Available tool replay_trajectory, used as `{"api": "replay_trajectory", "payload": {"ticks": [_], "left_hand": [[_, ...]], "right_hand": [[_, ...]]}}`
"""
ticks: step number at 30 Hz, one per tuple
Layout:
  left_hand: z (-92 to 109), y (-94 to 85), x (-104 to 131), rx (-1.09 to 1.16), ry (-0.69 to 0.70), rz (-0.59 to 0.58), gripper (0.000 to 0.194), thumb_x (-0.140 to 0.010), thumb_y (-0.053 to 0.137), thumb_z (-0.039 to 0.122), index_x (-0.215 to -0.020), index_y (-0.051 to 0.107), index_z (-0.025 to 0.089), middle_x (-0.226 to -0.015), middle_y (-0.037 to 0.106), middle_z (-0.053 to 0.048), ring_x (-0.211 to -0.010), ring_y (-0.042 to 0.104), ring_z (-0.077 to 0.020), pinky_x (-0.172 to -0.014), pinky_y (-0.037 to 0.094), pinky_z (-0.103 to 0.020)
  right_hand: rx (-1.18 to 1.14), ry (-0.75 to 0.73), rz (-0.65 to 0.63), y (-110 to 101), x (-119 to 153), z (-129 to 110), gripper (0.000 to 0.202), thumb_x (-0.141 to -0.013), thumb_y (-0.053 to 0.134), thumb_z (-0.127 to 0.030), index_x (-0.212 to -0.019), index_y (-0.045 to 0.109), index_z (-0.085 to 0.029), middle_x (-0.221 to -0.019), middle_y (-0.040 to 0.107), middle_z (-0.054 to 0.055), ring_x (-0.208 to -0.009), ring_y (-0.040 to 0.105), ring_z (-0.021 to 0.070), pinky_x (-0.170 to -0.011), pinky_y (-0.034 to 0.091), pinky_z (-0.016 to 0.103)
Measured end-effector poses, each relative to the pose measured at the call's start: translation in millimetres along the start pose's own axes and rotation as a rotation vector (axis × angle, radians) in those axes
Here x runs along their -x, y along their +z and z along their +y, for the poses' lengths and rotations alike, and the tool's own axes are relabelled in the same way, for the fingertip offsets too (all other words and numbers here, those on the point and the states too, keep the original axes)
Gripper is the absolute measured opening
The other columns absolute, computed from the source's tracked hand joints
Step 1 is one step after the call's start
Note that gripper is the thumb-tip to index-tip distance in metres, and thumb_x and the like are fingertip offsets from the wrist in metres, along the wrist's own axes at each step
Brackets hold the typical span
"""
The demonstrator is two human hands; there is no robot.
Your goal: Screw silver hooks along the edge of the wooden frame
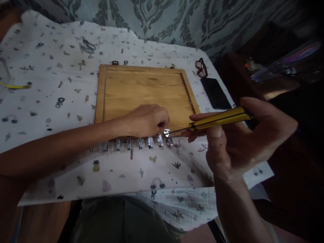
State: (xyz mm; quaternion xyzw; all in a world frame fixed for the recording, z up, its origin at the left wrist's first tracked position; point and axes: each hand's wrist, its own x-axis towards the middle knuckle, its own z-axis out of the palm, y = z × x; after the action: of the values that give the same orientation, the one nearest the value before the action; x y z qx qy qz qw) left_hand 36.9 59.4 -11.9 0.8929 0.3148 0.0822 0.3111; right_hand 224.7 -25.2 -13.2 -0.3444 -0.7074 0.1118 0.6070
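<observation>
A wooden board with a raised rim (152,88) lies on the patterned cloth. Along its near edge sits a row of several metal hooks (140,143). My left hand (149,119) rests over that edge, fingers curled in beside the rightmost hook (169,140); whatever they pinch is hidden. A yellow and black screwdriver (220,118) is in my right hand (243,141), its handle lying between thumb and fingers. The thin shaft points left, and its tip meets a small shiny metal plate (166,132) by the rightmost hook.
To the right of the board are a black phone (216,93) and a pair of glasses (201,68). Some metal pieces (86,45) lie at the back left. A yellow strip (15,86) is at the far left. A patterned wall (162,20) rises behind the table.
</observation>
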Motion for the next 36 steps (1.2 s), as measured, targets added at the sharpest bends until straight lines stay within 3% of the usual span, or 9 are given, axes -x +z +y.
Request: {"api": "replay_trajectory", "payload": {"ticks": [3, 7, 12, 16, 21, 26, 32, 34, 36], "left_hand": [[1, -1.3, 0, -0.005, 0.01, -0.018, 0.012, -0.084, 0.062, 0.01, -0.081, 0.072, 0.016, -0.075, 0.07, 0.0, -0.066, 0.055, -0.0117, -0.064, 0.031, -0.03], [2, -2.2, 0, -0.013, 0.01, -0.017, 0.013, -0.083, 0.062, 0.01, -0.082, 0.073, 0.017, -0.076, 0.07, 0.0, -0.066, 0.055, -0.0114, -0.063, 0.031, -0.03], [0, -0.9, -1, -0.017, 0.017, -0.017, 0.013, -0.08, 0.061, 0.009, -0.078, 0.071, 0.017, -0.073, 0.069, 0.001, -0.065, 0.054, -0.0115, -0.062, 0.03, -0.03], [0, -0.3, 0, -0.013, 0.012, -0.005, 0.011, -0.08, 0.062, 0.009, -0.078, 0.07, 0.017, -0.072, 0.068, 0.001, -0.065, 0.054, -0.0118, -0.062, 0.03, -0.03], [1, -2.0, 1, 0.005, 0.007, -0.013, 0.01, -0.082, 0.063, 0.01, -0.079, 0.07, 0.017, -0.071, 0.067, 0.001, -0.064, 0.053, -0.0121, -0.062, 0.03, -0.031], [4, -4.0, 1, -0.027, -0.003, -0.02, 0.012, -0.083, 0.064, 0.01, -0.087, 0.073, 0.016, -0.077, 0.07, 0.0, -0.07, 0.057, -0.0143, -0.065, 0.033, -0.03], [5, -4.0, 3, -0.039, -0.001, -0.026, 0.013, -0.084, 0.064, 0.01, -0.089, 0.075, 0.017, -0.08, 0.071, -0.001, -0.071, 0.057, -0.0148, -0.064, 0.033, -0.03], [5, -3.8, 3, -0.043, -0.005, -0.026, 0.012, -0.083, 0.064, 0.011, -0.087, 0.074, 0.017, -0.077, 0.07, -0.001, -0.069, 0.055, -0.0141, -0.063, 0.032, -0.03], [4, -3.5, 2, -0.039, -0.002, -0.017, 0.01, -0.084, 0.064, 0.011, -0.085, 0.073, 0.017, -0.074, 0.068, 0.0, -0.066, 0.054, -0.0134, -0.063, 0.031, -0.031]], "right_hand": [[-0.031, 0.01, 0.013, -3, -2, 3, 0.056, -0.09, 0.07, -0.008, -0.135, 0.064, -0.041, -0.135, 0.055, 0.001, -0.093, 0.077, 0.0177, -0.045, 0.063, 0.022], [-0.042, 0.042, 0.113, -4, -7, 2, 0.051, -0.084, 0.077, -0.005, -0.124, 0.071, -0.036, -0.114, 0.063, 0.0, -0.093, 0.077, 0.0167, -0.042, 0.057, 0.015], [-0.082, 0.085, 0.132, 0, -13, -5, 0.052, -0.078, 0.08, -0.001, -0.116, 0.075, -0.036, -0.101, 0.064, -0.001, -0.083, 0.077, 0.0151, -0.04, 0.057, 0.016], [-0.018, 0.071, 0.053, -4, -17, -7, 0.053, -0.082, 0.08, -0.013, -0.122, 0.072, -0.046, -0.107, 0.068, -0.001, -0.073, 0.073, 0.0173, -0.036, 0.056, 0.025], [0.04, 0.14, -0.107, -11, -22, -11, 0.037, -0.095, 0.068, -0.027, -0.129, 0.073, -0.04, -0.102, 0.078, 0.003, -0.048, 0.066, 0.0154, -0.032, 0.051, 0.03], [0.072, 0.116, -0.052, -10, -26, -14, 0.039, -0.086, 0.08, -0.02, -0.121, 0.078, -0.036, -0.102, 0.081, 0.003, -0.05, 0.067, 0.0136, -0.031, 0.05, 0.026], [0.031, 0.108, 0.073, 0, -32, -16, 0.028, -0.067, 0.093, -0.014, -0.092, 0.084, -0.024, -0.084, 0.079, 0.004, -0.047, 0.063, 0.0153, -0.029, 0.049, 0.03], [-0.002, 0.129, 0.051, 1, -34, -18, 0.024, -0.068, 0.093, -0.015, -0.088, 0.082, -0.023, -0.081, 0.078, 0.004, -0.045, 0.061, 0.0142, -0.029, 0.049, 0.03], [-0.025, 0.124, 0.005, -1, -35, -20, 0.025, -0.075, 0.089, -0.018, -0.097, 0.081, -0.026, -0.082, 0.076, 0.003, -0.05, 0.065, 0.0155, -0.031, 0.051, 0.029]]}}
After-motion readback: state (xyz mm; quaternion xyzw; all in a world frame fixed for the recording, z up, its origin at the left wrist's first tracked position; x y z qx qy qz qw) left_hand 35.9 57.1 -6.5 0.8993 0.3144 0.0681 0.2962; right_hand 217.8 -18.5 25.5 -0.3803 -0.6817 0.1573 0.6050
